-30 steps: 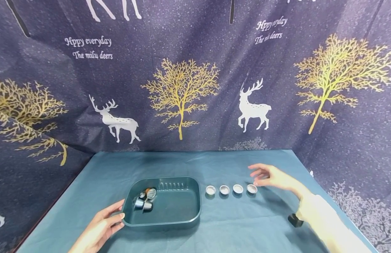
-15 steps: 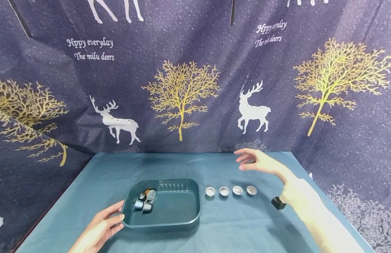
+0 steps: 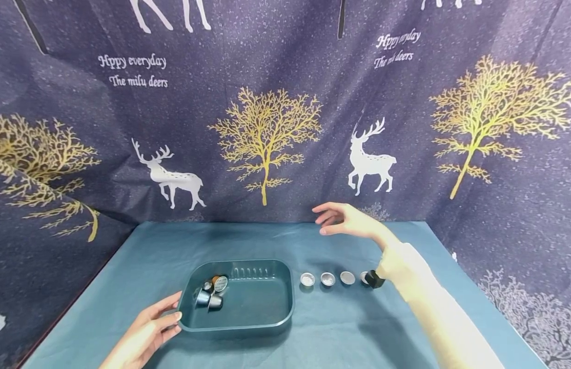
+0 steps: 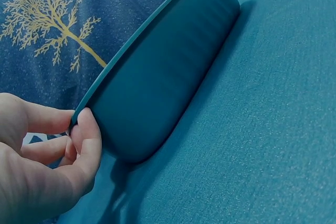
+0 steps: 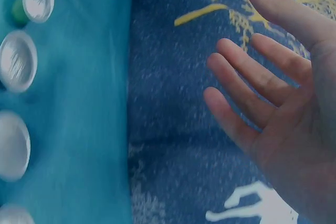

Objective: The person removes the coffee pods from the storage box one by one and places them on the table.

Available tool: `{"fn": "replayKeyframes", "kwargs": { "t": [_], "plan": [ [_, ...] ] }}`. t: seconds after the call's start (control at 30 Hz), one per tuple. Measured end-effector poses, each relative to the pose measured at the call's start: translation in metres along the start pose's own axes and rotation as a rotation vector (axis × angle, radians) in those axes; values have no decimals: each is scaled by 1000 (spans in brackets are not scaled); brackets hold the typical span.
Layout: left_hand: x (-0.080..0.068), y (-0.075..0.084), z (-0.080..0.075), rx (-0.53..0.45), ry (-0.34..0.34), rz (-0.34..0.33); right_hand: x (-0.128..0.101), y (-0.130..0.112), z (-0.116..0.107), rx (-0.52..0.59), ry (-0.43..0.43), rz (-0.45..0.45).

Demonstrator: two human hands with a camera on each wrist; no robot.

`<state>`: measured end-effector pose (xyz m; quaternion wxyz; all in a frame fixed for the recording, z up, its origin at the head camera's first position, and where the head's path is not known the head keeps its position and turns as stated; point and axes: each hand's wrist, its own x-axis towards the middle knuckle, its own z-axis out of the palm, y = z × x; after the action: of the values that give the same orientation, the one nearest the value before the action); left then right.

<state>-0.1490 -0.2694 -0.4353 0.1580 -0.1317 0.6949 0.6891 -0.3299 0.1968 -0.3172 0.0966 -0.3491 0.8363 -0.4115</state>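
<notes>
Four capsules (image 3: 337, 279) stand in a row by the tray (image 3: 285, 307) | roughly four lie heaped in its left corner | our left hand (image 3: 144, 335) pinches its rim | right hand (image 3: 347, 221) spread, empty

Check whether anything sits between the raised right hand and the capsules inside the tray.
Nothing visible does. The right hand hangs empty above the cloth behind the row of capsules; the capsules in the tray lie beyond open air and the low rim.

I see a dark teal tray (image 3: 271, 318) on a teal tablecloth (image 3: 341, 333). Silver-topped capsules (image 3: 327, 279) sit in a row; one capsule (image 3: 217, 282) in the tray shows orange. The backdrop (image 3: 285, 102) is navy, speckled, with gold trees, white deer and white lettering.
</notes>
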Motion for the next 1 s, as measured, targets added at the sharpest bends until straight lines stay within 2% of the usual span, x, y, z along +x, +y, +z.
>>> {"fn": "replayKeyframes", "kwargs": {
  "t": [0.17, 0.57, 0.8, 1.0],
  "plan": [
    [-1, 1, -1, 16, -3, 5, 20, -12, 12, 19, -29, -52],
    [-2, 1, 1, 32, 2, 12, 63, -28, 48, -11, -106, -91],
    [-2, 1, 1, 22, -8, 15, 87, -41, 76, -30, -158, -118],
    [-2, 1, 1, 17, -1, 15, 103, -46, 102, 0, -217, -143]
  ]
}}
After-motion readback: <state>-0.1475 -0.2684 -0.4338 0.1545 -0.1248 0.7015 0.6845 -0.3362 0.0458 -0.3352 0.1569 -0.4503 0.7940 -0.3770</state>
